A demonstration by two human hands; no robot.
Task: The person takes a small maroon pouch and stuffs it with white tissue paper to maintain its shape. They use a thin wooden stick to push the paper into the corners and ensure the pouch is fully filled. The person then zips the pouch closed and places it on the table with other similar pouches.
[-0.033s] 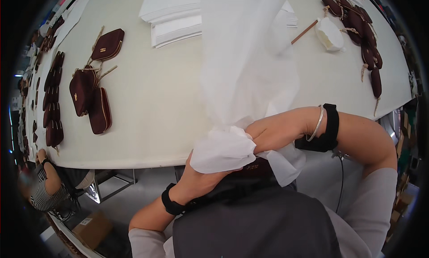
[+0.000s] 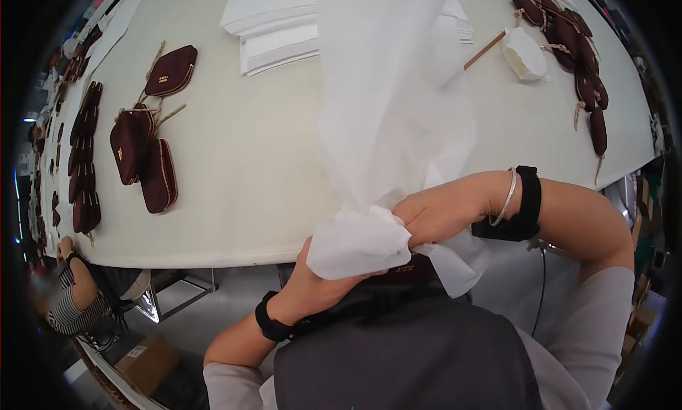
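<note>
We see a long sheet of thin white tissue paper. It runs from the far side of the white table down to the near edge, where it is all bunched up at the two hands. The left hand is closed on the bunch from below and from the left, and the paper hides some of its fingers. The right hand comes in from the right, and its fingers go down into the paper. We cannot see those fingertips, so we cannot tell how tight they are. Just under the hands we see a bit of a dark red pouch, and the rest is hidden.

Both wrists have black bands, and the right one has a silver bracelet too.

On the left of the table lie three dark red zip pouches with tan cords. More left, we see a row of dark red pouches. On the far side, the tissue passes over a stack of white sheets. On the far right are a brown stick, a lumpy white thing just beside it, and a heap of dark red pouches.

At the near left we see a co-worker in stripes and a cardboard box.
</note>
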